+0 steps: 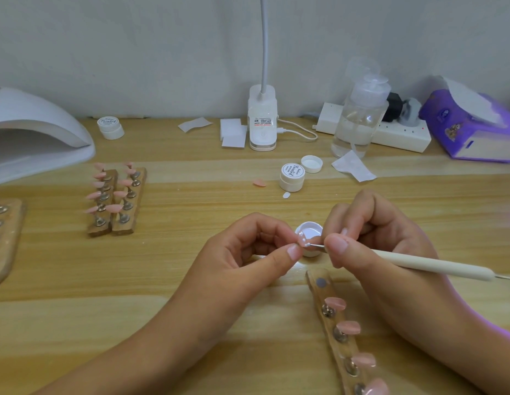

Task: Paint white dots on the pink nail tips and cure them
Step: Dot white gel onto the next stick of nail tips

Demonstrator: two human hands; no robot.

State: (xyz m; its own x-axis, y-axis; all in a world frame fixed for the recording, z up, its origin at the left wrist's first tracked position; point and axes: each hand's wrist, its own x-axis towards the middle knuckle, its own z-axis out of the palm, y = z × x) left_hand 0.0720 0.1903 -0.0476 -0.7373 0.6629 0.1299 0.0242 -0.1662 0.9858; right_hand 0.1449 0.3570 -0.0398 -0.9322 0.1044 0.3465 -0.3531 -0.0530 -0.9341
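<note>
Four pink tips (349, 327) stand nearest, on a wooden strip (343, 352) that lies on the worktop (162, 280) under the right wrist, said the first observer. What do the hands hold?

The left hand (242, 252) has its thumb and forefinger clamped on one pink nail tip (302, 240), just in front of an open white pot (310, 228), the second answered. White dots show on that tip.

And the right?

The right hand (390, 243) has its fingers pinched together round a cream dotting tool (424, 265). The tool's metal point touches the held tip, close to the left thumb.

Farther out?

To the left, two more wooden strips (117, 201) lie side by side and carry pink tips on metal stands. Beyond the hands lie a loose pink tip (259, 183), a closed white jar (292, 176) and a loose lid (311, 163) just beside the jar.

And along the wall?

A white curing lamp (34, 132) sits at far left, with a small jar (110, 127) near it. Then come a desk lamp base (262, 121), a clear pump bottle (359, 118) in front of a power strip (396, 135), and a purple tissue pack (470, 129) at far right.
</note>
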